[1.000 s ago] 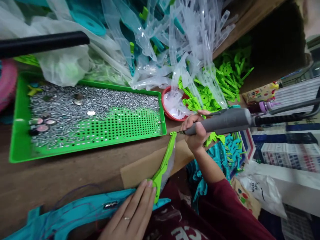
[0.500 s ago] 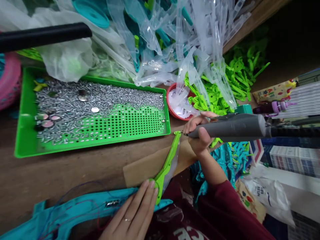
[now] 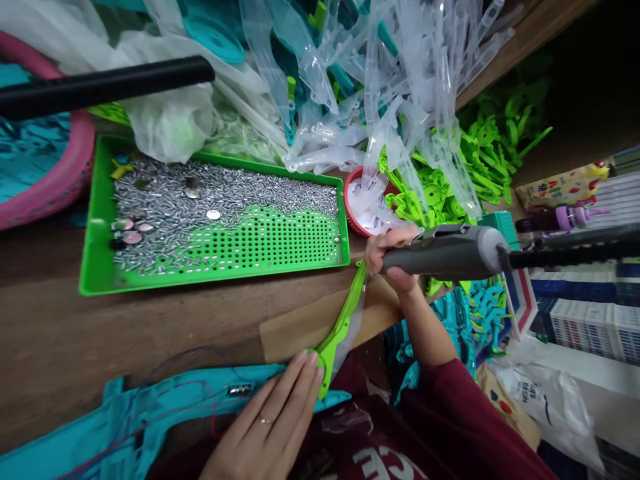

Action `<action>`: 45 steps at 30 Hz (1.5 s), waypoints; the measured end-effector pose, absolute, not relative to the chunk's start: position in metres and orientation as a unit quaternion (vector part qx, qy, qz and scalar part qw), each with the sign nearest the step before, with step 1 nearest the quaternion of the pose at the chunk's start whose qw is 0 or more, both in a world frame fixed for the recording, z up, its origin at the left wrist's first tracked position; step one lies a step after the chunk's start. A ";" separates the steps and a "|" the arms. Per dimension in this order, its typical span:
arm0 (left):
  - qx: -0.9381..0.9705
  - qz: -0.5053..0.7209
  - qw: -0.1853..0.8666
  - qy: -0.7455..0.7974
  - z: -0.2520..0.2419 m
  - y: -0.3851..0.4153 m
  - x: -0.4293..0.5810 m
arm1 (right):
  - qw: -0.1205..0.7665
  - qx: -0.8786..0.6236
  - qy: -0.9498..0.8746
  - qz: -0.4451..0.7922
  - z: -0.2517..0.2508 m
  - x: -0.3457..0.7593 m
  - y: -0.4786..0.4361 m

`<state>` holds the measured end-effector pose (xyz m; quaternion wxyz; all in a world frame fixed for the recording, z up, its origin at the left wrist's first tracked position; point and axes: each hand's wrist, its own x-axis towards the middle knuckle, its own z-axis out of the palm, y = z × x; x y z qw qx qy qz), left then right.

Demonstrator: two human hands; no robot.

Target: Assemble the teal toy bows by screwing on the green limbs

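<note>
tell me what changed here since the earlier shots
The right hand, holding the grey driver, has come closer to the narrow end of the green part, now hiding the driver's tip. The view has swung left, showing more of the pink basket. Nothing was visibly taken or let go; the left hand still rests on the green part's wide end.

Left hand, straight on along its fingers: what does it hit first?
The green plastic piece, which the left hand seems to touch at its fingertips. Past it, probably the cardboard strip, though depth is unclear.
</note>
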<state>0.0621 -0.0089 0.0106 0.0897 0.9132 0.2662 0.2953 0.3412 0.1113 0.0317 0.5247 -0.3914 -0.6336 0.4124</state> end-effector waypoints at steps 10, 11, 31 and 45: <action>0.900 0.341 0.079 0.261 0.000 0.000 0.074 | 0.664 -0.395 -0.554 0.311 0.051 0.262 0.188; 0.900 0.342 0.084 0.258 0.000 0.001 0.074 | 0.659 -0.405 -0.545 0.324 0.045 0.256 0.197; 0.881 0.334 0.165 0.292 0.019 0.004 0.072 | 0.665 -0.378 -0.556 0.325 0.043 0.253 0.195; 0.906 0.098 0.102 0.400 0.065 0.199 0.065 | 0.705 -0.332 -0.530 0.334 0.091 0.222 0.185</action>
